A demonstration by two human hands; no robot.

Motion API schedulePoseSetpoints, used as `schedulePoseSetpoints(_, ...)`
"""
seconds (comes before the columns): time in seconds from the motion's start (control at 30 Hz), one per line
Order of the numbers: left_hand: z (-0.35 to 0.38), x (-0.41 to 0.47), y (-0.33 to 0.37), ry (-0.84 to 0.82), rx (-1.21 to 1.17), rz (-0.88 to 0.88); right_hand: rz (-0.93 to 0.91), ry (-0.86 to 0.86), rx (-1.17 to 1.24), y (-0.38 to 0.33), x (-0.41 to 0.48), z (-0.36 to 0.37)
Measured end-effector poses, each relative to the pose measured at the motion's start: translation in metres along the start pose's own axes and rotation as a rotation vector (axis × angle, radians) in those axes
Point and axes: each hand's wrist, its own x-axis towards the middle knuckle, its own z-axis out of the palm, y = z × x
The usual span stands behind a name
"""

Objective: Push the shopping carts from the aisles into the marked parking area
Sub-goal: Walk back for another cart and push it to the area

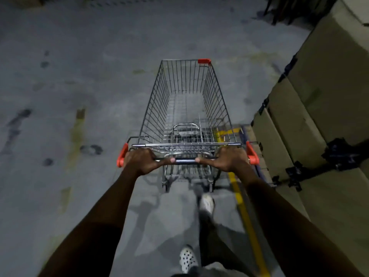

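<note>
An empty wire shopping cart [185, 100] with red corner bumpers stands straight ahead of me on the grey concrete floor. Its dark handle bar [185, 161] runs across the near end. My left hand [142, 160] grips the bar's left part and my right hand [227, 159] grips its right part, thumbs pointing inward along the bar. A yellow painted line [246, 218] runs along the floor under the cart's right side, with a yellow corner mark [225, 133] beside the basket.
Stacked cardboard boxes [319, 108] with black straps line the right side, close to the cart's right edge. Stained concrete floor [69, 96] stretches to the left and ahead. My white perforated shoes [187, 258] show below the handle.
</note>
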Motion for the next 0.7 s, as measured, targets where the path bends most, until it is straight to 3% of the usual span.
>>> schedulePoseSetpoints(0.1,-0.022,0.082,-0.011,0.061,-0.011,0.000,-0.015,-0.015,0.045,0.005,0.073,-0.038)
schedulePoseSetpoints(0.27,-0.067,0.215,-0.016,0.042,-0.030,-0.025,-0.022,0.118,-0.003,0.026,0.209,-0.091)
schedulePoseSetpoints(0.53,-0.120,0.397,-0.029,-0.001,-0.053,-0.064,-0.039,0.081,-0.040,0.055,0.397,-0.175)
schedulePoseSetpoints(0.7,-0.156,0.510,-0.051,0.055,-0.025,-0.076,-0.065,0.118,-0.080,0.059,0.506,-0.223)
